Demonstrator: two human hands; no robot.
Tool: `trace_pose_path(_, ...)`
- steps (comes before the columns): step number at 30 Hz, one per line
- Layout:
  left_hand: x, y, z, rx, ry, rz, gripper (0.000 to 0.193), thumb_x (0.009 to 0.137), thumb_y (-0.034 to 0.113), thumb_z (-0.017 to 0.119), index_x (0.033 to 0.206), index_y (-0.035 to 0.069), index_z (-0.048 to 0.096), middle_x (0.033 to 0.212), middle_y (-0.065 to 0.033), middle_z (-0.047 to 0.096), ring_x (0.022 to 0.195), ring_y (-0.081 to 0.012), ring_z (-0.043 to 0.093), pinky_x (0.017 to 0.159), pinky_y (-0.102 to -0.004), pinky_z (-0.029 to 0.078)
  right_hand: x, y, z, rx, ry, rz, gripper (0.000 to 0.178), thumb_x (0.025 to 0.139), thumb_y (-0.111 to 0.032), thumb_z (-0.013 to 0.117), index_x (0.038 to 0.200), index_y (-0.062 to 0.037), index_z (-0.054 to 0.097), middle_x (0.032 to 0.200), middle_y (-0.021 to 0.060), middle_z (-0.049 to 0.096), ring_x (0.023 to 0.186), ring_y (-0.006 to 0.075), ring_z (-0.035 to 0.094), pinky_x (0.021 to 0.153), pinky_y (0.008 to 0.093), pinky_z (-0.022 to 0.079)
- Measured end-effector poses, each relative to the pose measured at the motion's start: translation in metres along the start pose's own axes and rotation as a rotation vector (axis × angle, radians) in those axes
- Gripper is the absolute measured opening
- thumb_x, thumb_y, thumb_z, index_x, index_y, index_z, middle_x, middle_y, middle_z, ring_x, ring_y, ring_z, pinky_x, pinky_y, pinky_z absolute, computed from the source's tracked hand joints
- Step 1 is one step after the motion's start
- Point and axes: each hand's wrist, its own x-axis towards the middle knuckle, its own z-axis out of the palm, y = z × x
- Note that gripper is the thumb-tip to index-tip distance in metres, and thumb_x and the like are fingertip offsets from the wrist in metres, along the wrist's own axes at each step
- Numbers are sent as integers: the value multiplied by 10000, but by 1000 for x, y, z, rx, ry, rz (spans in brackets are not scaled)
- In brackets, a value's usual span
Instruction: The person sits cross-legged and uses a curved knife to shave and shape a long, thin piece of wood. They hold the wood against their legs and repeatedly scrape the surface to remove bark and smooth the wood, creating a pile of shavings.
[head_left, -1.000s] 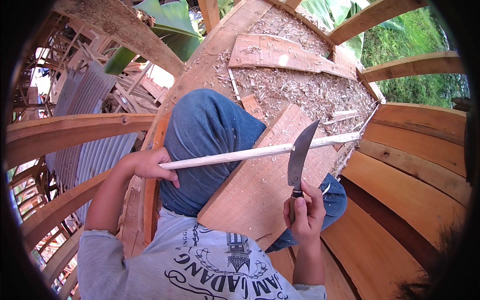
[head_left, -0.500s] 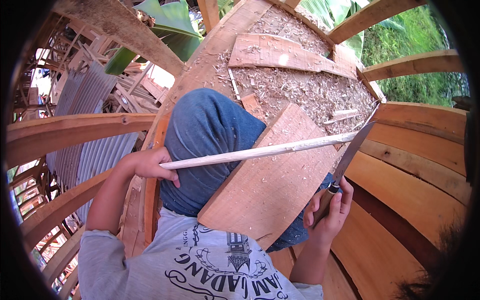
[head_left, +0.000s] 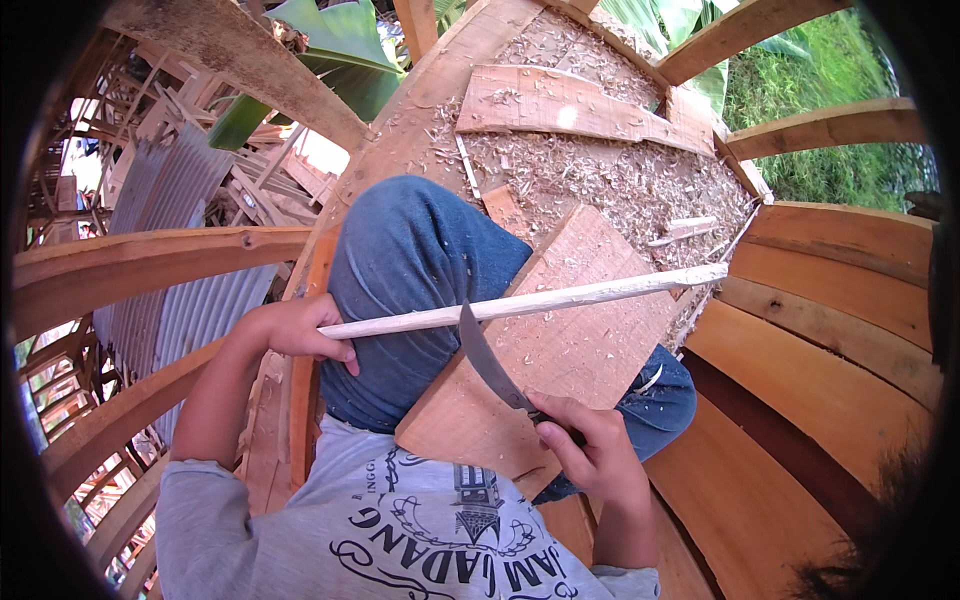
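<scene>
A long pale wooden stick (head_left: 580, 294) slants across my lap, its far end pointing right. My left hand (head_left: 302, 330) is closed around its left end beside my raised knee. In my right hand (head_left: 590, 440) is a knife (head_left: 487, 360) with a curved dark blade, its handle mostly hidden by the fingers. The blade's tip meets or overlaps the stick near its middle; whether it touches I cannot tell. Beneath both lies a thick wooden board (head_left: 560, 370) resting on my lap, with a few shavings on it.
Wood shavings (head_left: 620, 190) cover the floor ahead, around a cut plank (head_left: 570, 105). Curved wooden planking (head_left: 830, 320) rises on the right, and wooden ribs (head_left: 160, 255) stand on the left. Beyond them are corrugated metal sheets (head_left: 170, 190) and stacked lumber.
My right hand has brought the knife from the stick's far right end back leftward and nearer, to the stick's middle. My left hand and the stick stay almost where they were.
</scene>
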Motion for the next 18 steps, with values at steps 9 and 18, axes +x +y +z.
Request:
trace_pose_path(9,0,-3,2,4,-4,10,216,754,221,659,891,78,743,703,-9,657,634,-77,545,598,-231,426,-9,2,-12,309,538,-68,306,958,-166,478,1237,-44,445,606,42,497,463,109,484,388,191,367)
trace_pose_path(18,2,-8,-3,12,-46,44,223,808,293,654,903,112,744,565,18,548,520,-70,474,487,-229,369,-10,19,23,122,415,-30,294,935,-64,462,1223,-15,427,641,64,569,451,51,461,412,181,330)
